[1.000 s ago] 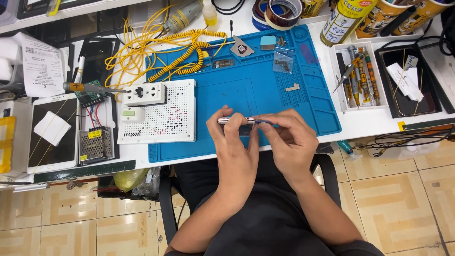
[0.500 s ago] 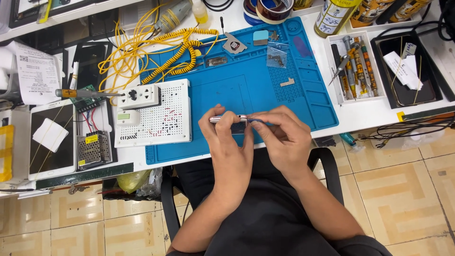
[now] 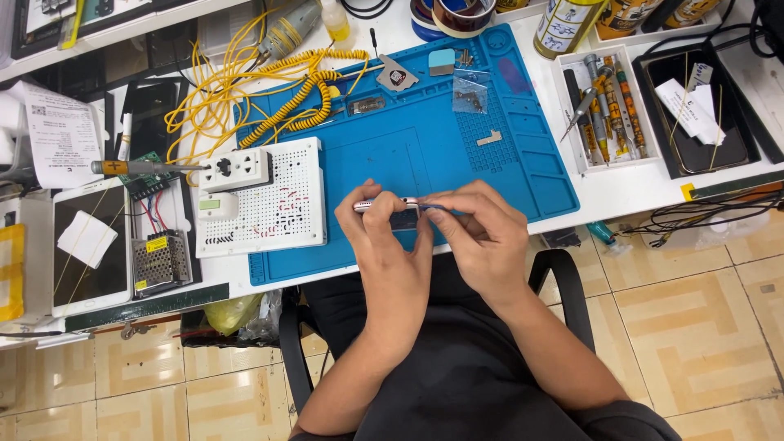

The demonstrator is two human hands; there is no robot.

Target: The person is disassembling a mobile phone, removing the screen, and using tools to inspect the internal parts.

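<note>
The left hand [image 3: 390,245] is curled around a small silvery device [image 3: 384,206], thumb and fingers pinching its long edges so it lies level just over the near edge of the blue work mat [image 3: 408,155]. The right hand [image 3: 482,237] meets it from the other side, fingers bunched narrow around a thin dark tool [image 3: 433,207] whose tip reaches the device's right end; how the tip sits against the device is too small to tell. Both forearms rise from the person's lap, above a black chair [image 3: 563,286] and a tiled floor [image 3: 702,327]. Just left of the left hand, a white perforated board [image 3: 273,204] lies partly on the mat, with a white socket block [image 3: 237,170] at its upper left corner. Beyond the board, a tangle of yellow cable [image 3: 245,98] with a coiled stretch spreads over the far left of the mat and onto the white worktop [image 3: 621,192]. A small clear bag [image 3: 469,94] and a few small parts lie on the far part of the mat. To the right, well apart from the hands, a white tray [image 3: 608,110] holds several screwdrivers, and a black tray [image 3: 694,114] beside it holds white paper slips. At the far left a tablet [image 3: 86,249] lies flat with a white square on it.
</note>
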